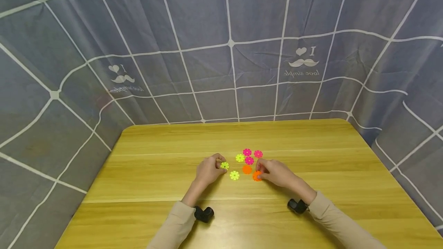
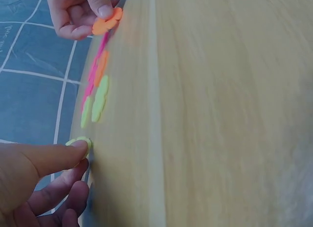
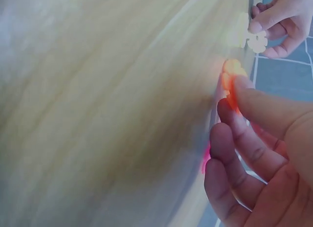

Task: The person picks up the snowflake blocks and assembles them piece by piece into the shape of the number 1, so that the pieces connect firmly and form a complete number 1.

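Between thumb and fingers, my left hand pinches a yellow-green notched disc, like a snowflake-shaped building piece. My right hand pinches an orange disc of the same kind; the right wrist view shows the thumb on the orange disc. Between the two hands lie a yellow-green disc, another yellow-green disc farther back, and an orange disc. Behind these, three pink discs lie close together, one pink disc nearest the orange one.
The wooden table reaches back to a grey curtain with white grid lines, which also hangs at both sides. A black wrist camera sits on the left wrist, and another black camera on the right.
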Tool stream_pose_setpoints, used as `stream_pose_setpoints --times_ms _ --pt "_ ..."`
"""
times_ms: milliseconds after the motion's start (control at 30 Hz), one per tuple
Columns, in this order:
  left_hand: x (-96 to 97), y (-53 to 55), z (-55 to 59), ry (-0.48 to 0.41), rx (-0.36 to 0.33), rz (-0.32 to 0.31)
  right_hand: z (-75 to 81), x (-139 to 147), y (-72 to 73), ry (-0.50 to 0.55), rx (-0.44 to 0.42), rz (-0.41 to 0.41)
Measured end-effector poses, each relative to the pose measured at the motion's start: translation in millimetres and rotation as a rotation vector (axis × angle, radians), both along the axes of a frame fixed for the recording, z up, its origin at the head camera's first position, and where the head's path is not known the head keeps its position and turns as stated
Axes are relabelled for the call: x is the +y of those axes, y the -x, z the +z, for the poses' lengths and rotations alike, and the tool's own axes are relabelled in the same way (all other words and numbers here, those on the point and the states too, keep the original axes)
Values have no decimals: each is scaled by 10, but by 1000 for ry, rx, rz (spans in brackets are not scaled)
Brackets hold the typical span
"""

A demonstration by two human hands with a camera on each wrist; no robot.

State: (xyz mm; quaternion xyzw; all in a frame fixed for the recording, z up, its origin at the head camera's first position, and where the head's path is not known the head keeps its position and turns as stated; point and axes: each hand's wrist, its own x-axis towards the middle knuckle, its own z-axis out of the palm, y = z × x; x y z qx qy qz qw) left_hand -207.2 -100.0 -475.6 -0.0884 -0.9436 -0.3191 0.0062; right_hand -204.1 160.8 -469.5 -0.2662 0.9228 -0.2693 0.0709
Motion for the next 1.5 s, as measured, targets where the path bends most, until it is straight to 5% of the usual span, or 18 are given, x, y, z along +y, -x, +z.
stream_pose_setpoints --times_ms 300,633,1200,1500 --pt "21 25 118 -135 9 32 84 -16 53 26 27 -51" --pt "70 17 234 -317 13 -11 181 -52 115 103 144 -136" --pt "207 -64 261 -568 -68 -37 267 -221 140 362 239 -192" --pt "249 -51 236 -631 -110 -22 274 -316 137 439 199 -195"
